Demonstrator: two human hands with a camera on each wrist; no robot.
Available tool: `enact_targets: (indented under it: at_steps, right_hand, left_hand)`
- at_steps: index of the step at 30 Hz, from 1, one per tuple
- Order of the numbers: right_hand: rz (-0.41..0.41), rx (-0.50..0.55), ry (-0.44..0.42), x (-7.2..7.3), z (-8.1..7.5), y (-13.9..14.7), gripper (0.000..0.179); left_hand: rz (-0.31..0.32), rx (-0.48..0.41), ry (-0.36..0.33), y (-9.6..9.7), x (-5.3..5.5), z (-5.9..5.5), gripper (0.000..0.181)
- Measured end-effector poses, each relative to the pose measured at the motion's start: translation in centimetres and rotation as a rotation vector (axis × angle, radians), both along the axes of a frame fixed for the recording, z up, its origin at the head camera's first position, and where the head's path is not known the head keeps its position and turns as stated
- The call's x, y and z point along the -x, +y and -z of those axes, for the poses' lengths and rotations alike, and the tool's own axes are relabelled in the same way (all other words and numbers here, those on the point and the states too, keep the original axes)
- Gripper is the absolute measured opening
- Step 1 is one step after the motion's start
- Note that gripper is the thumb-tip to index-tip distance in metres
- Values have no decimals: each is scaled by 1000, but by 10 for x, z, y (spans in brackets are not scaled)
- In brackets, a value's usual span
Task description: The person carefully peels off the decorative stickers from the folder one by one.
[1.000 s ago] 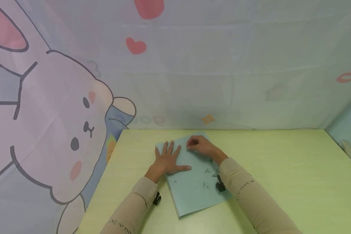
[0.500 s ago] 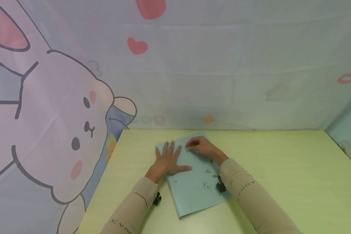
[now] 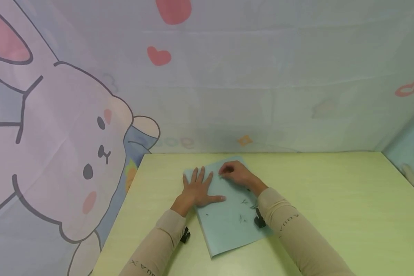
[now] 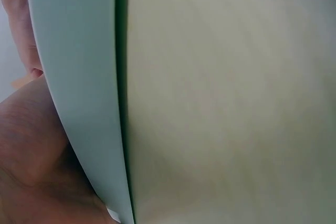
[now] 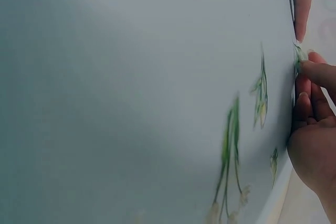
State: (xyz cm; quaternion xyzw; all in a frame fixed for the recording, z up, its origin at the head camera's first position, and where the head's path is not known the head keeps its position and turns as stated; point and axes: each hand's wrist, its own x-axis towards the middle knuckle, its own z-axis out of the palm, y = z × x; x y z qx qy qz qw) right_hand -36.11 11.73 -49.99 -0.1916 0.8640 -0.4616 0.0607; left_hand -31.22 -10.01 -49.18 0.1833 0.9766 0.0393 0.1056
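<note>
A light-blue, folder-like booklet (image 3: pixel 227 237) lies slanted on the table. My left hand (image 3: pixel 197 191) rests flat on its upper left part, fingers and thumb spread. At the upper middle, my right hand (image 3: pixel 238 172) pinches a tiny green plant-shaped piece (image 5: pixel 300 59) between thumb and fingertips, right at the booklet's surface. In the right wrist view, fingers of the left hand (image 5: pixel 302 9) point toward this piece. Several small plant shapes, such as a thin green sprig (image 5: pixel 261 93) and a long-stemmed flower (image 5: pixel 231 156), are on the cover. The left wrist view shows the booklet's edge (image 4: pixel 84 77) beside the palm.
The pale yellow-green table (image 3: pixel 331 199) extends far to the right of the booklet. Behind it hangs a cloth backdrop (image 3: pixel 220 88) with a rabbit and hearts. Black camera mounts sit at the left wrist (image 3: pixel 185 234) and right wrist (image 3: pixel 260 219).
The right fingertips have shifted very slightly left over the booklet, and the green piece beneath them shows a little more. The left hand and booklet stay in place.
</note>
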Motion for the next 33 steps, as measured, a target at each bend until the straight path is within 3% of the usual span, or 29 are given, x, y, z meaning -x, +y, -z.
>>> enact_targets:
  at_steps: [12, 18, 26, 33]
  right_hand:
    - [39, 34, -1, -2, 6, 6, 12]
    - [58, 39, -5, -9, -4, 11, 12]
    - [139, 116, -1, -10, -17, 60, 14]
    - [225, 137, -8, -22, -22, 118, 19]
  left_hand:
    - [1, 26, -6, 4, 2, 9, 114]
    - [3, 41, 8, 1, 1, 1, 114]
    - [12, 18, 12, 1, 1, 1, 114]
    - [14, 23, 12, 1, 0, 0, 113]
